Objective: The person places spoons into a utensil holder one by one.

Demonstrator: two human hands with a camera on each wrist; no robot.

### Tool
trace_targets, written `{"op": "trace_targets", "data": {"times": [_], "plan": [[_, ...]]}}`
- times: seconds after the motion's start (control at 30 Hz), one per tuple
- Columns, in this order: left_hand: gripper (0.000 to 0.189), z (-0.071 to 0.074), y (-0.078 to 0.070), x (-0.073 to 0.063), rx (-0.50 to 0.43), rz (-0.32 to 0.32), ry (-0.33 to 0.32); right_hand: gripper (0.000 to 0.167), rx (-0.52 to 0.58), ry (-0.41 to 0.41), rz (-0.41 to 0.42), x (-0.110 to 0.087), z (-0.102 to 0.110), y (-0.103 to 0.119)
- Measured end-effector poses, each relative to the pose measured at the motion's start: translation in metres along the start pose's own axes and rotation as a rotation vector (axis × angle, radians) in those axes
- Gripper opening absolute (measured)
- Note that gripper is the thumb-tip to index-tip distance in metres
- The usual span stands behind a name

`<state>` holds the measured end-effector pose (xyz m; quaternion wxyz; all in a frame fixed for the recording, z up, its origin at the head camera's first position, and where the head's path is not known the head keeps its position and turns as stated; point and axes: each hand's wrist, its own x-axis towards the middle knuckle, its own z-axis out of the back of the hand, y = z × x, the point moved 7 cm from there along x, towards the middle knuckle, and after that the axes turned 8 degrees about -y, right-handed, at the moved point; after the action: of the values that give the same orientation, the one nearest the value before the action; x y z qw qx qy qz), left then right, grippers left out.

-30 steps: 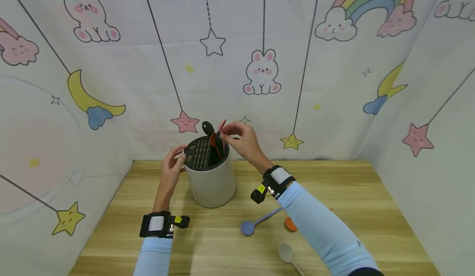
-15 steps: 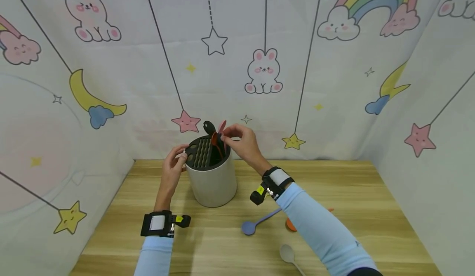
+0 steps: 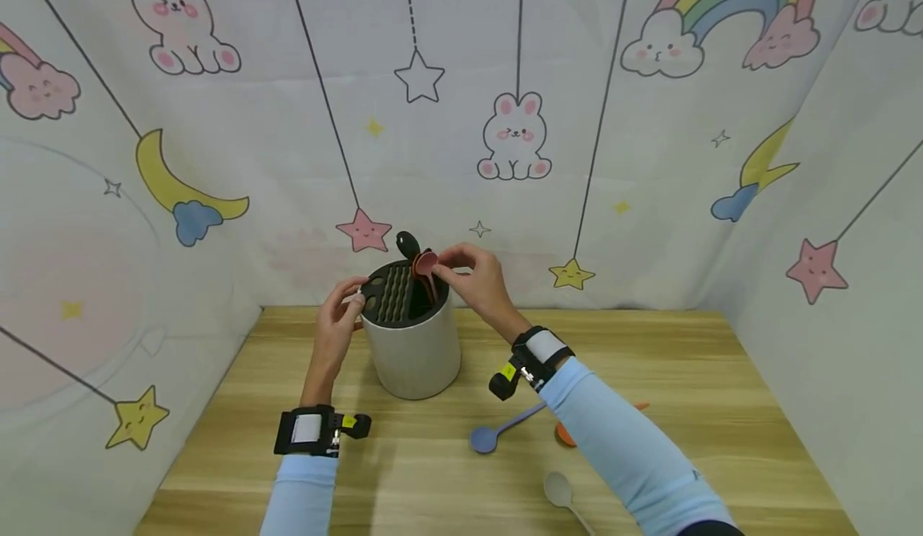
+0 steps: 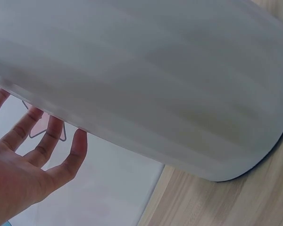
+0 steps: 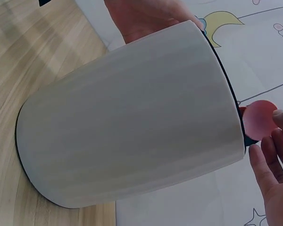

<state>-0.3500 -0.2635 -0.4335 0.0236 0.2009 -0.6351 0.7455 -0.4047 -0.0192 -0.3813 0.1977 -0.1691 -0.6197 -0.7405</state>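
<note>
A white cylindrical utensil holder (image 3: 414,360) with a black slotted top stands upright on the wooden table. My left hand (image 3: 333,320) holds its left rim, thumb on top; the left wrist view shows the other fingers (image 4: 75,150) bent against the wall. With thumb and fingertips my right hand (image 3: 476,280) pinches the bowl of a pink spoon (image 3: 426,263), whose handle goes down into the open section of the top. In the right wrist view the pink bowl (image 5: 260,120) sits close over the rim. A black spoon (image 3: 407,244) sticks up behind, and an orange utensil is mostly hidden.
On the table (image 3: 238,432) right of the holder lie a blue spoon (image 3: 484,440), a grey spoon (image 3: 558,489) and an orange utensil (image 3: 566,435), partly covered by my right sleeve. A printed cloth wall (image 3: 461,199) rises directly behind the table.
The pink spoon has turned so its bowl faces me, and it sits lower in the holder. My right fingers have shifted along with it; my left hand stays on the rim.
</note>
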Motion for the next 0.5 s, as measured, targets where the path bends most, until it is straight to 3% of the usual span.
{"op": "trace_targets", "data": {"times": [0.27, 0.5], "plan": [[0.039, -0.002, 0.0, 0.003, -0.013, -0.006, 0.005, 0.018, -0.017, -0.014, 0.028, -0.006, 0.019, -0.004], [0.038, 0.0, 0.0, 0.002, -0.003, -0.01, -0.008, 0.018, -0.107, 0.062, 0.029, -0.025, 0.036, -0.017]]}}
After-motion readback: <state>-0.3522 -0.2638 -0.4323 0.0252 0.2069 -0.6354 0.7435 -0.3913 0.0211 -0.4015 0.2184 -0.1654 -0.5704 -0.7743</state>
